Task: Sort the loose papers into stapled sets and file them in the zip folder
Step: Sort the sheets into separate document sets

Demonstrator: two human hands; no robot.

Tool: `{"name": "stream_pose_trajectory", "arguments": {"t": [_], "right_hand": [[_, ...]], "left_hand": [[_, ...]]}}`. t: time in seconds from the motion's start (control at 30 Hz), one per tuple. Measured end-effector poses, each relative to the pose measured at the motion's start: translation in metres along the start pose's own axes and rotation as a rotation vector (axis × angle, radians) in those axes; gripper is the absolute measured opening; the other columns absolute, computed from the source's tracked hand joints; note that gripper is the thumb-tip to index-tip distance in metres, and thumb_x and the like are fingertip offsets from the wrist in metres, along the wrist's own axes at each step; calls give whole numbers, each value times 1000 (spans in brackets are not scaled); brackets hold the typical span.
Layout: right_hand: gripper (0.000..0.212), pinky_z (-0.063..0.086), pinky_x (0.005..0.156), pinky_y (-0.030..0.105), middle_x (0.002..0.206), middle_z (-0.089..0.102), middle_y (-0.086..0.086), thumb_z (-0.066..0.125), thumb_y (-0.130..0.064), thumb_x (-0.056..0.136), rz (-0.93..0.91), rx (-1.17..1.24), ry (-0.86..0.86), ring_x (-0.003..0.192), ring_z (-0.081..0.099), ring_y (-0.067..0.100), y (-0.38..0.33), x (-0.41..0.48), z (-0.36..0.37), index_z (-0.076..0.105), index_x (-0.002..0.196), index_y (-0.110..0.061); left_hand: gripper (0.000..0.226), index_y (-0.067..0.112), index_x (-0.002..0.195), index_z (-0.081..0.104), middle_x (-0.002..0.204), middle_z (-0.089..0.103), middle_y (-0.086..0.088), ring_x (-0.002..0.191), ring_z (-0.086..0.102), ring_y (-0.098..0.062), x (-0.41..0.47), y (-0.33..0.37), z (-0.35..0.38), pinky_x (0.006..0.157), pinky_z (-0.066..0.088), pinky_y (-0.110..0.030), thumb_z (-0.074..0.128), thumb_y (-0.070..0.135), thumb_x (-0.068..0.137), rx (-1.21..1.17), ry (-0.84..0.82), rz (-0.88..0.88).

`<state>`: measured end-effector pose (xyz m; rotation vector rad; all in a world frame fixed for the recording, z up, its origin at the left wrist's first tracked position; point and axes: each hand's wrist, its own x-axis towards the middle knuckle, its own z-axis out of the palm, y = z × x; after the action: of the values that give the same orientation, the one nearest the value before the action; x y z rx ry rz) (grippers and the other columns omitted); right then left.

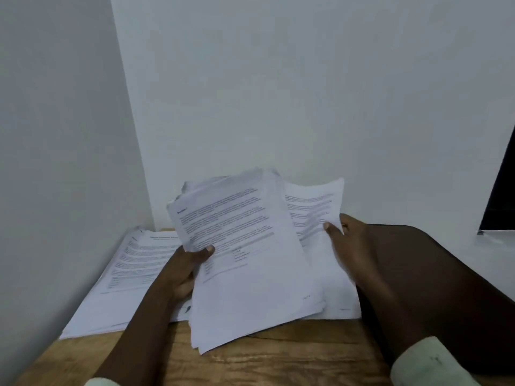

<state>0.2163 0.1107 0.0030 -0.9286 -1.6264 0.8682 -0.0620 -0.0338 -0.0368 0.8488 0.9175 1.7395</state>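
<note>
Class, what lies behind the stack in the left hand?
A printed sheet, pinched by the right hand, shows behind the stack. Its left part is covered, so its full text cannot be seen.

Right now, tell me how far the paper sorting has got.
Done: one pile lies flat on the table, at the left. In hand: the left hand grips a thick stack, the right hand pinches a sheet beside it. Left: no stapler or zip folder is in view, so stapling and filing seem to remain.

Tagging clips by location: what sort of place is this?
Likely a desk corner in an office or home: a wooden table against bare white walls, printed papers piled on it, more sheets in the left hand and right hand.
</note>
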Motion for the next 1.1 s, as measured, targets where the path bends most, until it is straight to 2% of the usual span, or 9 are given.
{"name": "stream_pose_trajectory", "arguments": {"t": [0.2,0.43,0.63,0.7,0.77,0.87,0.9,0.97,1.1], "right_hand": [[16,54,93,47,110,69,5,63,-18,88,95,-47,13,100,68,22,27,9,-6,64,97,-30],[30,57,90,39,121,69,14,49,1,97,405,737,-378,111,67,31,21,7,-30,60,125,-2],[14,56,64,27,89,76,11,58,3,92,457,131,-424,74,72,21,29,5,-25,68,101,-1],[6,48,59,27,81,73,12,63,-1,88,446,-95,-426,66,64,24,34,5,-21,69,90,-1],[10,42,61,27,81,72,16,70,-7,83,412,-300,-419,68,59,23,36,7,-18,71,86,2],[26,36,60,24,87,61,5,73,-31,80,299,-582,-304,82,56,17,35,9,-12,65,85,-7],[32,33,60,23,91,59,1,70,-45,77,226,-605,-226,86,55,16,29,7,-10,62,86,-16],[46,40,61,20,94,67,3,57,-61,80,111,-414,-137,85,57,13,16,1,0,65,88,-17],[46,55,89,34,109,74,5,42,-52,99,416,343,-514,99,69,18,-12,-21,28,69,113,-18]], "left_hand": [[73,7,133,60,130,65,-17,119,63,-32,-5,19,-31,93,54,-52,87,4,65,-196,44,-15],[70,4,89,79,95,75,-15,83,75,-27,-12,16,-31,70,62,-41,104,10,24,-234,-16,-73],[63,4,104,76,114,71,-18,99,72,-30,-5,15,-43,80,60,-42,98,2,45,-300,-152,-117],[32,-5,125,63,131,61,-24,123,60,-33,-6,12,-42,104,46,-44,56,-2,94,-309,-239,-106],[55,-9,140,43,146,46,-26,139,41,-33,-7,15,-42,118,25,-41,4,2,102,-344,-299,-29],[34,-6,122,62,121,66,-26,114,65,-31,-7,12,-31,94,54,-43,60,4,89,-222,-123,-134],[59,-2,124,63,120,67,-23,111,67,-33,-4,8,-38,86,59,-45,85,7,70,-141,-9,-123],[80,4,138,54,135,60,-20,123,60,-35,-1,2,-40,92,56,-50,89,5,66,-65,55,-119],[42,9,130,57,125,69,-12,109,69,-28,-6,0,-6,79,61,-38,46,-11,95,74,96,-66]]}}
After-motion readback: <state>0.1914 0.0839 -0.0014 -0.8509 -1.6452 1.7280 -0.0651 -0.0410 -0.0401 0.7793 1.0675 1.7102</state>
